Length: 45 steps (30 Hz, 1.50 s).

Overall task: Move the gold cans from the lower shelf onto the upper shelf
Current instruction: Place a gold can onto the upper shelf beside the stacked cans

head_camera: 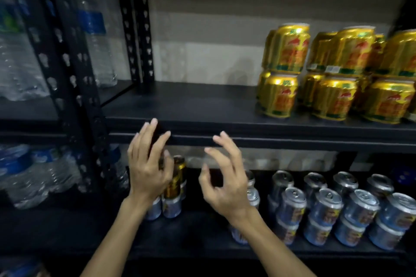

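Several gold cans (335, 72) stand stacked two high at the right of the upper shelf (202, 105). On the lower shelf (202, 227) one gold can (176, 177) sits on top of silver-blue cans at the left. My left hand (148, 164) hovers in front of that gold can with fingers spread, holding nothing; whether it touches the can I cannot tell. My right hand (225, 182) is a little to the right, in front of the shelf gap, with fingers loosely bent and nothing in it.
Silver-blue cans (333, 211) fill the right of the lower shelf, stacked two high. Black perforated uprights (74, 87) divide this rack from the one at left, which holds water bottles (94, 38) on both levels. The left half of the upper shelf is bare.
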Available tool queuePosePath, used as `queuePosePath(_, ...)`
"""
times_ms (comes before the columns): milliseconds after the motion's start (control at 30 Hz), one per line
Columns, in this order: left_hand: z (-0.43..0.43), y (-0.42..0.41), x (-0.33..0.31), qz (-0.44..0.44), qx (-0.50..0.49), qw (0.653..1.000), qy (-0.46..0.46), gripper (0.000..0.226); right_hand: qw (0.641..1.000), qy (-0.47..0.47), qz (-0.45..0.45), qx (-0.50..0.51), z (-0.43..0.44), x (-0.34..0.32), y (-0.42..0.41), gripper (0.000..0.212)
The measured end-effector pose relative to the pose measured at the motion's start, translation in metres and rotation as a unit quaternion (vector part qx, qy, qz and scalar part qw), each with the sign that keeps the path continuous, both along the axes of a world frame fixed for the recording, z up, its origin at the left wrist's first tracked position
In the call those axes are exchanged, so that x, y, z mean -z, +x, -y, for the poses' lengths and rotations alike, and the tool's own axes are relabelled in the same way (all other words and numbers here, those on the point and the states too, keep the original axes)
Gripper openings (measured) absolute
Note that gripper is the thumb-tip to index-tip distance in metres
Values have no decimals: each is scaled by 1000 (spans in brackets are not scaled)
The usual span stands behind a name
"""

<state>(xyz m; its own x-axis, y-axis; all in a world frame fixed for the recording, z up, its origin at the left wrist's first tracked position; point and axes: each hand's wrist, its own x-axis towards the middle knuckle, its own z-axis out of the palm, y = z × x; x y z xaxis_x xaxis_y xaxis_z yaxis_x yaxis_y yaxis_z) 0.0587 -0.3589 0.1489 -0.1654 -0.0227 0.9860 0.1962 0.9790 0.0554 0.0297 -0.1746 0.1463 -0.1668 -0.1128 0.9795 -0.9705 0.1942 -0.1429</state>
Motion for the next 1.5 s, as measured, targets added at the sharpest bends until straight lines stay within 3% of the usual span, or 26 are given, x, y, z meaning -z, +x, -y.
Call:
queuePosePath(133,39,21,65,40,-92,994,43,38,987,66,133,-56,37,44,8,34)
queuePosePath(233,61,32,94,88,-173,981,-14,36,955,116,264,-67,59,65,3,39)
queuePosePath(367,79,28,112,152,-180,970,-66,39,899,170,404,-19,84,88,-16,59)
queuePosePath(467,84,20,119,155,-178,970,-61,33,867,211,451,8,92,102,-29,72)
queuePosePath(567,87,15,121,126,-184,972,-74,27,853,253,457,9,99,114,-35,81)
queuePosePath(767,87,13,119,92,-203,971,-87,42,857,245,454,15,109,127,-42,80)
queuePosePath(1233,78,23,115,149,-204,967,-39,36,897,154,413,-41,87,113,-33,69)
queuePosePath(1367,63,28,109,64,-199,978,-18,32,919,139,357,-96,62,94,-14,68)
queuePosePath(1500,47,34,58,-48,-178,983,10,31,940,120,293,-123,45,68,-1,74)
